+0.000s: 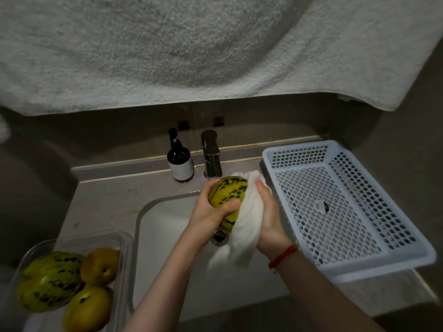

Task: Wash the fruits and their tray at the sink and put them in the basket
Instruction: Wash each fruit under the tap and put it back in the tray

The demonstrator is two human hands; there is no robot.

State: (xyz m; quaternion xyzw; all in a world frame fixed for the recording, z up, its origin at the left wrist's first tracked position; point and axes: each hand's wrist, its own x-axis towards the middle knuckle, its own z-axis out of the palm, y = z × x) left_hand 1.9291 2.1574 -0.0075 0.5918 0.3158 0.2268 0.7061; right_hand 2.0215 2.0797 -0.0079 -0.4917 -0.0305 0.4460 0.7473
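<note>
We hold melon (pixel 227 195) over sink (pixel 167 236): left hand (pixel 211 212) wraps its near side, right hand (pixel 268 219) presses cloth (pixel 244 236) against far side. Likely wet, slick, weighty; we grip round middle. Basket (pixel 299 149) right of right hand.

The space over the sink (pixel 172 236) is taken up by both hands, the left (pixel 211 212) and the right (pixel 268 219), with a melon (pixel 227 195) and a cloth (pixel 247 226) held between them. Just behind them the way is blocked by the tap (pixel 212 154) and a bottle (pixel 179 161). Room is left in the basket (pixel 335 212), just right of the hands. The tray (pixel 119 238) at the left is crowded with fruit (pixel 100 267). Bare table (pixel 105 200) is left between tray and bottle. A towel (pixel 191 56) hangs overhead.
</note>
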